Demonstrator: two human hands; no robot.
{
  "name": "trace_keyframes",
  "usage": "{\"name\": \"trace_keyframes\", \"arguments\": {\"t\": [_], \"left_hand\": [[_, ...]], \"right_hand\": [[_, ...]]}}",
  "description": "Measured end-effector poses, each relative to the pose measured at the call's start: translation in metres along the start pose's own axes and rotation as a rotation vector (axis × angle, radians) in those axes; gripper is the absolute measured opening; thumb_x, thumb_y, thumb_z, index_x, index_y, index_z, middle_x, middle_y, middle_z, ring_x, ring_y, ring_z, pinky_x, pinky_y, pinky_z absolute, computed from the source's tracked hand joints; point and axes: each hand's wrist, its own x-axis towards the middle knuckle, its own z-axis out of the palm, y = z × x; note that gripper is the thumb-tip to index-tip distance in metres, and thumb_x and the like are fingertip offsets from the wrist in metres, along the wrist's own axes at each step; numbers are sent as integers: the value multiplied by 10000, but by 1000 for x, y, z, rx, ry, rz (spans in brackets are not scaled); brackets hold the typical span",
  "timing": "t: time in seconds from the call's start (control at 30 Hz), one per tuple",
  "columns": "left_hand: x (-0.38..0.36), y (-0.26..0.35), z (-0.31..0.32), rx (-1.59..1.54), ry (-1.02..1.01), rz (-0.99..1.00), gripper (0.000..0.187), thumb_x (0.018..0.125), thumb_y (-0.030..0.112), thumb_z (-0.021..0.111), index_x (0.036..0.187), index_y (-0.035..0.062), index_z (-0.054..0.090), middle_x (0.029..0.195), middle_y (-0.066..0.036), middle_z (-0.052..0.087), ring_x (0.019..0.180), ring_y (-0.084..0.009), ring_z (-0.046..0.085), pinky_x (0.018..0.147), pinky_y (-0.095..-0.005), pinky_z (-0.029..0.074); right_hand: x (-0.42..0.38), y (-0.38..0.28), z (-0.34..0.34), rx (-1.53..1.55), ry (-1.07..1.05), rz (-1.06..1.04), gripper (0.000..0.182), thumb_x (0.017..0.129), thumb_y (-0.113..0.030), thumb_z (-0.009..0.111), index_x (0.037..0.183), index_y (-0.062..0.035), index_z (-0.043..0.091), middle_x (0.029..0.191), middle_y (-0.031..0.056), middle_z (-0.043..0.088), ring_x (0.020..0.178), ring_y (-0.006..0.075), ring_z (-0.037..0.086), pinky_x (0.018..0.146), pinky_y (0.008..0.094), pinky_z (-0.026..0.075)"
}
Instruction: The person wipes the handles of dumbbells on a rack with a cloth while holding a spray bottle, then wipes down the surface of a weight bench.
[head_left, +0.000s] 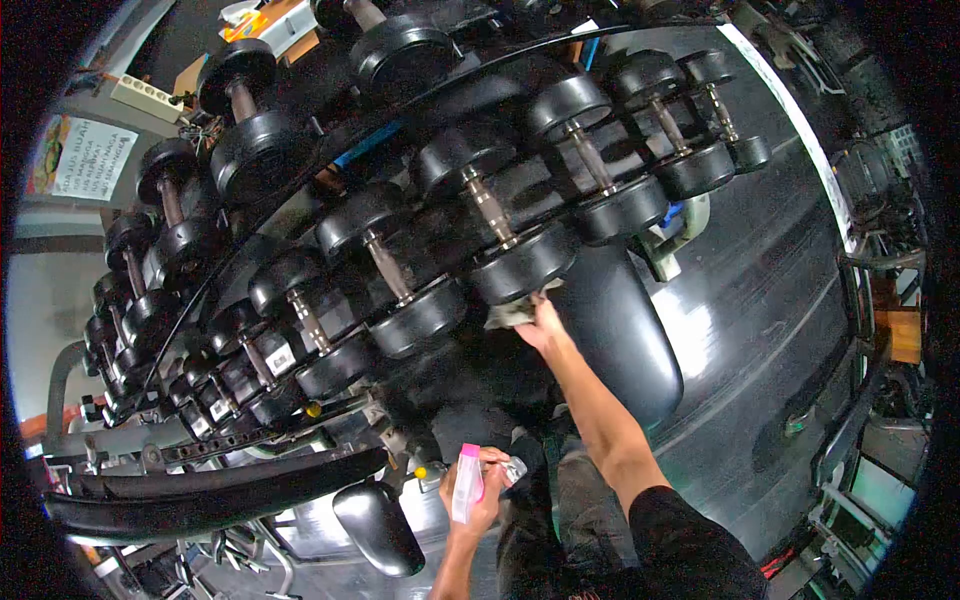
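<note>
My right hand (543, 328) stretches forward, closed on a greyish cloth (510, 315). The cloth lies against the near end of a black dumbbell (525, 263) that has a worn metal handle. Lower down, close to my body, my left hand (480, 505) is wrapped round a spray bottle (467, 487) with white and pink parts. A clear, shiny part of the bottle sticks out beside the fingers.
Several more dumbbells (415, 317) fill the tiered rack around the cloth. A black padded bench (625, 335) stands right of my right hand. Another black pad (378, 530) is at lower left. A power strip (147, 97) and a handwritten sign (85, 158) are at upper left.
</note>
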Motion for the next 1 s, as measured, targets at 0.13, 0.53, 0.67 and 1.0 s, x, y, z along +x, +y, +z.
{"name": "trace_keyframes", "arguments": {"t": [0.13,0.53,0.67,1.0], "left_hand": [[-1,4,6,78,62,-16,106,875,-28,586,980,-24,574,933,-171,657,626,-145,628,592,-269,512],[-29,100,19,0,201,114,93,897,17,564,950,-46,607,848,-105,646,642,-123,631,601,-267,510],[-63,129,16,6,269,200,128,885,-14,536,1007,-47,555,951,-147,635,605,-139,616,555,-277,497],[-173,190,38,265,135,251,291,773,9,729,1035,26,605,983,-53,547,622,-79,564,556,-224,471]], "right_hand": [[9,15,25,147,314,14,252,1013,-222,391,1176,-96,537,1171,79,608,1040,228,598,931,412,502],[-182,-154,55,-56,-41,-195,353,969,-269,512,1255,-63,496,1218,96,590,1080,230,592,896,384,508],[-244,-196,65,-327,-131,-205,383,954,-318,526,1269,-101,511,1211,79,609,1069,226,607,919,386,485],[-417,-163,34,-999,-74,146,671,817,-543,621,1282,-72,506,1343,110,491,1224,272,460,912,483,445]]}}
